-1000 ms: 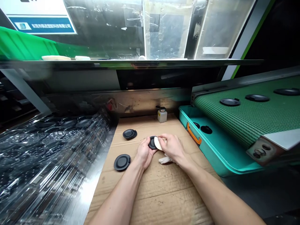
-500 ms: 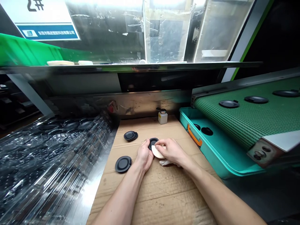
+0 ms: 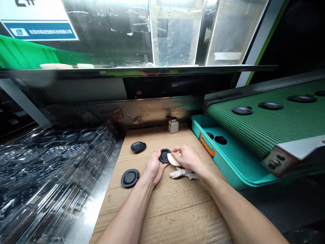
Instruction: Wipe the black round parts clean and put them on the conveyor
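The left hand [image 3: 154, 166] cups a black disc [image 3: 164, 156], fingers curled around its edge, while the right hand [image 3: 186, 158] pinches a cream pad [image 3: 173, 160] against the disc's face. A crumpled white rag [image 3: 183, 174] lies just below the right hand on the cardboard [image 3: 162, 217]. Another disc [image 3: 130, 178] sits left of the hands, with a small stack of discs [image 3: 138, 147] beyond it. A small bottle [image 3: 173, 126] stands near the far edge. To the right, a teal tray [image 3: 228, 162] sits beneath a green conveyor belt [image 3: 266, 122].

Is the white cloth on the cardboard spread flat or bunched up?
Bunched up: the white cloth lies in twisted folds on the cardboard, just below the right hand.
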Motion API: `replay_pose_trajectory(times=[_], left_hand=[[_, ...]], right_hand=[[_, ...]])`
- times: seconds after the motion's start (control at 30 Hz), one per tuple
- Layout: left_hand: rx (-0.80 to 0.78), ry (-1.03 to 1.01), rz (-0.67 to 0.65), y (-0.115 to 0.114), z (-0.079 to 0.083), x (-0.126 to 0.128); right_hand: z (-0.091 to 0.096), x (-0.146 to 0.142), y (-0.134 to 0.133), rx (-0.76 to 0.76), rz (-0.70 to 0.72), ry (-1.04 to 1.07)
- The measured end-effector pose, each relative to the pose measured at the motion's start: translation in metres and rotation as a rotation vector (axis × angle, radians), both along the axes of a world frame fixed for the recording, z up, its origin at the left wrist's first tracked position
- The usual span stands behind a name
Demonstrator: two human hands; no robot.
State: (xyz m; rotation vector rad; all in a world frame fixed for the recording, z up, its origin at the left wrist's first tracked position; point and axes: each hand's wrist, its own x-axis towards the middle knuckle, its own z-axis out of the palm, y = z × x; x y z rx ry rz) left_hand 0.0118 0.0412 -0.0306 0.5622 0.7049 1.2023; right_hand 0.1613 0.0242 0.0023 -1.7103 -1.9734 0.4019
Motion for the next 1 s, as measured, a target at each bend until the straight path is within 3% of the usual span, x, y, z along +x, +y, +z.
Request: replay_pose_trajectory(times=[0.1,0.27,0.4,0.53,0.67,0.8,0.87,1.0], left_hand=[[-0.002,0.013,0.003,0.0,0.0,0.0],[0.007,-0.014,-0.023,-0.003,0.002,0.0],[-0.025,0.006,-0.022,-0.002,0.002,0.0],[-0.035,-0.041,-0.008,0.0,0.0,-0.002],[-0.048,-0.016,-0.039,-0.001,0.001,-0.004],[-0.045,-0.034,-0.042,0.0,-0.001,-0.004],[-0.051,-0.032,-0.059,0.002,-0.001,-0.005],[-0.077,-0.057,-0.128,0.001,0.003,-0.01]], right_hand=[[-0.003,-0.006,0.002,0.079,-0.031,0.037],[-0.004,0.002,0.004,-0.066,0.196,0.108],[-0.002,0.0,0.0,-0.023,0.002,0.038],[-0.002,-0.022,-0.002,0.025,-0.047,-0.124],[-0.003,-0.029,0.001,-0.001,-0.227,-0.238],[-0.007,-0.031,-0.001,0.058,-0.083,-0.271],[-0.008,-0.028,0.002,0.055,-0.113,-0.263],[-0.01,-0.002,0.016,0.059,-0.308,-0.165]])
